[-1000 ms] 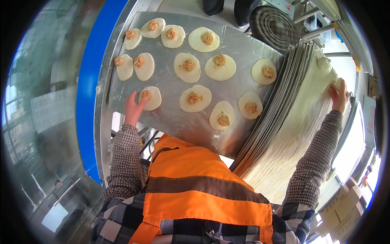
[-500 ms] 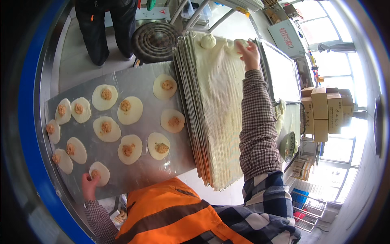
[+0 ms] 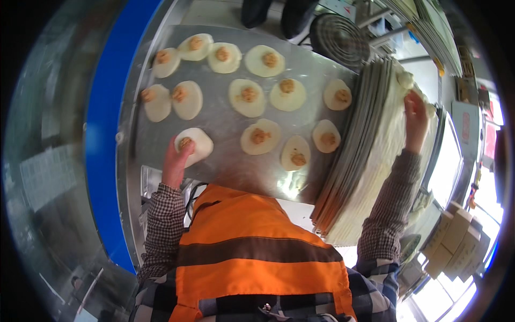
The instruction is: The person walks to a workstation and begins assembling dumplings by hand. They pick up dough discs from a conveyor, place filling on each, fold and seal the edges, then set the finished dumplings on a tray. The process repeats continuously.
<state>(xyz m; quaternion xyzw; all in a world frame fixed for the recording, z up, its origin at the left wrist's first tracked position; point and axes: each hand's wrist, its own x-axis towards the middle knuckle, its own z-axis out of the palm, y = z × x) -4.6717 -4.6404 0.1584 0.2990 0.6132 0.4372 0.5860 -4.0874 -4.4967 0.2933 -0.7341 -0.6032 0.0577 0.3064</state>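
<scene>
My left hand (image 3: 175, 162) rests on the metal tray (image 3: 225, 166), its fingers touching a round dough piece (image 3: 195, 145) with a dab of orange-brown filling. Several more filled dough rounds (image 3: 260, 136) lie in rows across the tray. My right hand (image 3: 416, 115) reaches out over a stack of pale dough-covered trays (image 3: 365, 172) at the right, fingers on the pale dough sheet near a small dough lump (image 3: 405, 79). Whether it grips anything is unclear.
A blue band (image 3: 104, 139) runs along the tray's left side. A coiled round metal object (image 3: 337, 38) and a person's dark legs (image 3: 271, 12) are beyond the tray. Cardboard boxes (image 3: 456, 236) sit at the lower right. My orange vest (image 3: 257, 257) fills the foreground.
The view has swung, so the tray and stack shift in the picture. My left hand stays by the same dough round; my right hand remains at the far end of the stack.
</scene>
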